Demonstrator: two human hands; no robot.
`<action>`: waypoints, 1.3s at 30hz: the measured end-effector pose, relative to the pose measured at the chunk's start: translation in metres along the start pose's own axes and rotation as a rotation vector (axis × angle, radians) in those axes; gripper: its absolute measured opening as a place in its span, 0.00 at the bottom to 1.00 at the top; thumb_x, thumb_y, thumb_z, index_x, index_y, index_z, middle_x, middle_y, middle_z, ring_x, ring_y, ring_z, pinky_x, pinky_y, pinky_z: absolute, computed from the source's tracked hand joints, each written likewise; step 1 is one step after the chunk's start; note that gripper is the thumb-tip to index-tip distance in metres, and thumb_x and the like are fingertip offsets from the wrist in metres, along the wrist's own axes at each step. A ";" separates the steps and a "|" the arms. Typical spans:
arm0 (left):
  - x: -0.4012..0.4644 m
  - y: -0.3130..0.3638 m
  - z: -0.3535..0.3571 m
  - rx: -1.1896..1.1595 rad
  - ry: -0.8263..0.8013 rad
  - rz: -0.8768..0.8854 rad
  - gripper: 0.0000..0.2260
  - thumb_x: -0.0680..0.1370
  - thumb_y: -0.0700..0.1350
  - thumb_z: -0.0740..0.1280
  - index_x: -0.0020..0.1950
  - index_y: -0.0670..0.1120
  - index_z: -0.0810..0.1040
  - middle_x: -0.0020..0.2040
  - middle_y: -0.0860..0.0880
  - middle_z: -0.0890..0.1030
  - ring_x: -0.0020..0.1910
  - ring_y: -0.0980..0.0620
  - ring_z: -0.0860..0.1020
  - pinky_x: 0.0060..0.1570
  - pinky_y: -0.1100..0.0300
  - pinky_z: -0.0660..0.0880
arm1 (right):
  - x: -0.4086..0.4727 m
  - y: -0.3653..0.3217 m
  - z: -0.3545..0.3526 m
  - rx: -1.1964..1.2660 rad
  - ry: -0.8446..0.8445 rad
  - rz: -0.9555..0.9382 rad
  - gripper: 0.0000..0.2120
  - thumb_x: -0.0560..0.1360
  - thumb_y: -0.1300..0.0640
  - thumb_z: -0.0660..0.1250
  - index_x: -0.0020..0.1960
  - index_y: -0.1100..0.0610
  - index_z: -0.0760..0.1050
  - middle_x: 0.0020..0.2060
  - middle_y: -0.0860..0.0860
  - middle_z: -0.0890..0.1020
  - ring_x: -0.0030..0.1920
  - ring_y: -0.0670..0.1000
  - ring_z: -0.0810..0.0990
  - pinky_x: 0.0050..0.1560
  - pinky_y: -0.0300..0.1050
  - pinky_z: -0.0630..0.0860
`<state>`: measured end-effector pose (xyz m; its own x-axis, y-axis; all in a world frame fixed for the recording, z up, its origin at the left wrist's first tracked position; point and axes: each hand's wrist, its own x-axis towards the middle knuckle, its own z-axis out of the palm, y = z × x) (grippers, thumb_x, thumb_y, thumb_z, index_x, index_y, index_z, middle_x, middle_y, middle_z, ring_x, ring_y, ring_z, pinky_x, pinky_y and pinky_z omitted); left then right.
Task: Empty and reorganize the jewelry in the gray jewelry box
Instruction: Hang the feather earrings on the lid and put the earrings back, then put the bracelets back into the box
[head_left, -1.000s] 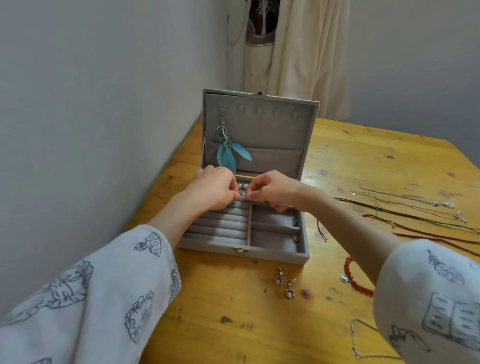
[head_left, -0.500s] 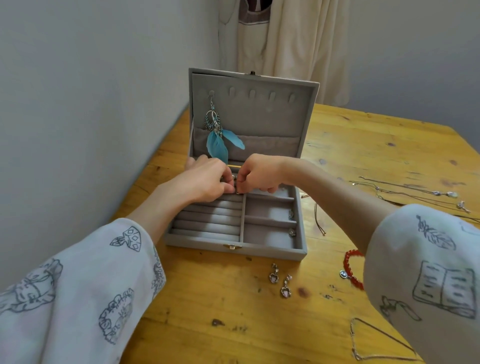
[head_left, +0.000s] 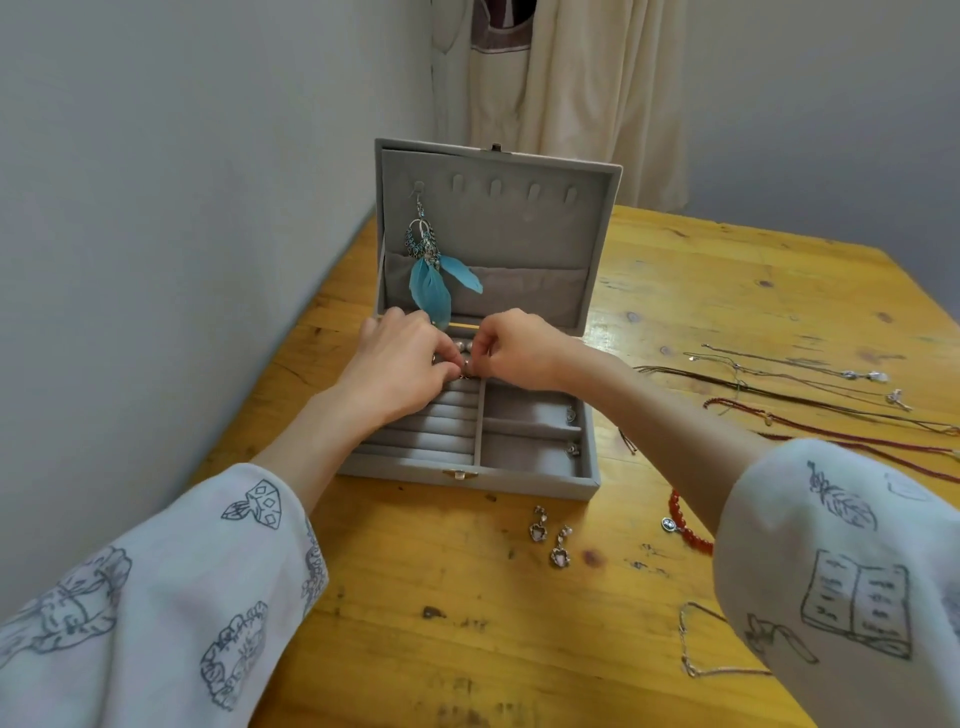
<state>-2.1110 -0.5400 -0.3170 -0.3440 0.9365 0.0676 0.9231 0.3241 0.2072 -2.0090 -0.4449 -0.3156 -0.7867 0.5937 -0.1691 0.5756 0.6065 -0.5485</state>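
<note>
The gray jewelry box (head_left: 524, 480) stands open on the wooden table, lid upright. A blue feather earring (head_left: 430, 270) hangs from the lid's left hook. My left hand (head_left: 402, 364) and my right hand (head_left: 514, 345) meet over the back of the ring rolls, fingertips pinched on a small metal earring (head_left: 466, 369) between them. Small pearl-like studs (head_left: 464, 344) sit just behind the fingertips. Two small pieces (head_left: 571, 431) lie at the right edge of the right compartments.
A pair of heart drop earrings (head_left: 549, 538) lies in front of the box. A red bead bracelet (head_left: 685, 530), several cord and chain necklaces (head_left: 810, 395) and a thin chain (head_left: 696, 644) lie to the right. A wall runs along the left; cream cloth hangs behind.
Both hands have stayed pinched together at the back of the ring rolls; the view has shifted so the box sits slightly lower and nearer.
</note>
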 end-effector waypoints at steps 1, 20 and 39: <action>-0.003 0.001 -0.001 -0.003 0.004 0.000 0.11 0.77 0.50 0.63 0.58 0.53 0.79 0.56 0.46 0.74 0.60 0.46 0.67 0.57 0.51 0.62 | -0.006 -0.001 0.000 0.021 0.025 -0.010 0.06 0.75 0.56 0.65 0.49 0.58 0.76 0.46 0.54 0.79 0.46 0.50 0.74 0.44 0.41 0.68; -0.140 0.054 0.037 -0.505 0.159 0.091 0.08 0.77 0.40 0.63 0.54 0.46 0.78 0.47 0.55 0.73 0.45 0.61 0.71 0.49 0.75 0.68 | -0.163 0.028 0.025 0.233 0.080 0.102 0.08 0.78 0.55 0.61 0.47 0.57 0.76 0.32 0.48 0.78 0.29 0.43 0.76 0.25 0.28 0.67; -0.144 0.072 0.076 -0.118 0.332 0.179 0.16 0.76 0.48 0.59 0.63 0.48 0.74 0.50 0.48 0.75 0.46 0.51 0.73 0.44 0.58 0.72 | -0.189 0.051 0.041 0.382 0.298 0.198 0.06 0.76 0.59 0.63 0.50 0.56 0.79 0.37 0.49 0.81 0.33 0.45 0.79 0.36 0.36 0.76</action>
<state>-1.9820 -0.6410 -0.3855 -0.2345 0.8765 0.4205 0.9539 0.1240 0.2734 -1.8400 -0.5481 -0.3450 -0.5416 0.8359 -0.0894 0.5406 0.2648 -0.7985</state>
